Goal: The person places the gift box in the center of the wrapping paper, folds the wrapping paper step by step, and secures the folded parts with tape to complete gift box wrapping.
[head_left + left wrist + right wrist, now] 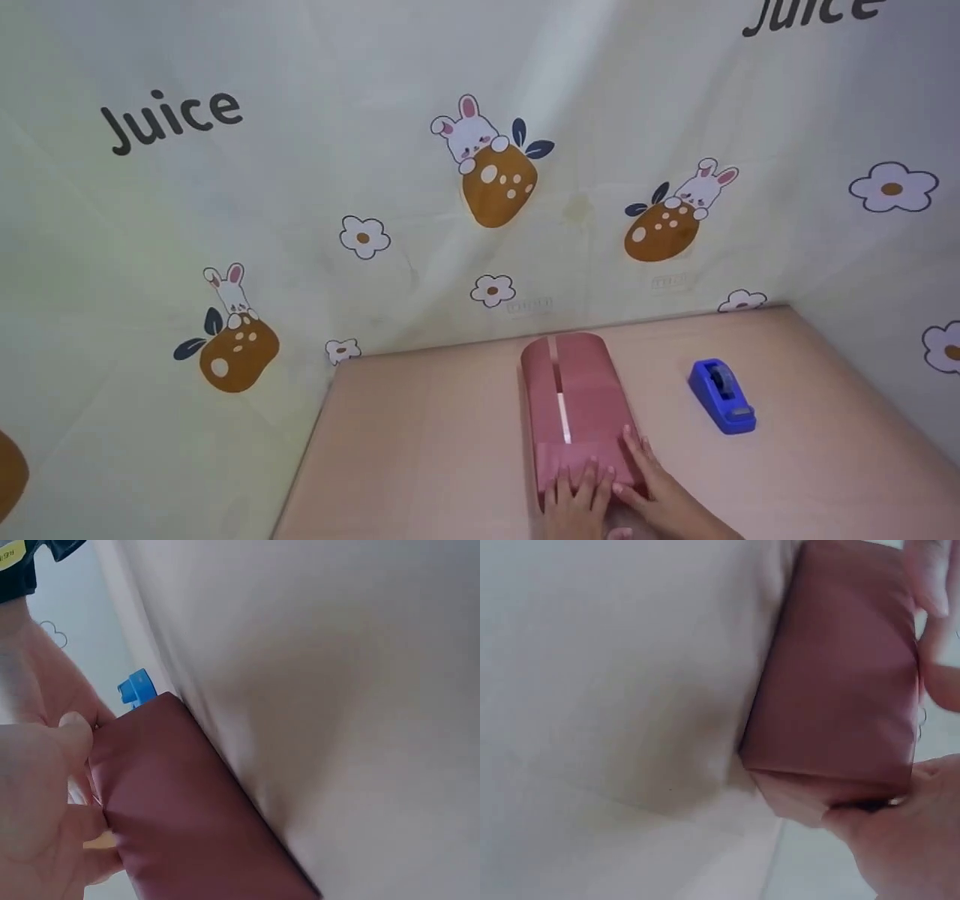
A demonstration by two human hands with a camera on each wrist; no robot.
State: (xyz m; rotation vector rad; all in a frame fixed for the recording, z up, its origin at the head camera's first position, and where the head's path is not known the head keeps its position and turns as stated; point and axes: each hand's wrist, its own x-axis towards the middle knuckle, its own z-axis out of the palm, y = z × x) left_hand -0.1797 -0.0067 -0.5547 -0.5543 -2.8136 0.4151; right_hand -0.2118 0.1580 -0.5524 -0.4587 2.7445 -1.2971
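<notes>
A long box in pinkish-red wrapping [592, 397] lies lengthwise on the table, its far end rounded and a narrow light strip running along its top. My left hand [577, 506] rests on the near end of the top, fingers spread. At the box's right near corner, my right hand [667, 502] touches the edge with extended fingers, its thumb near the top. In the left wrist view, fingers of the left hand [37, 802] meet the upper edge of the plain end face. The right wrist view shows the right hand [907, 840] against the box's side [795, 795].
A blue tape dispenser [724, 397] with a roll stands right of the box. The table [420, 435] has a pale pinkish cover. Behind and beside it hangs a light curtain [300, 187] printed with rabbits, fruit and flowers.
</notes>
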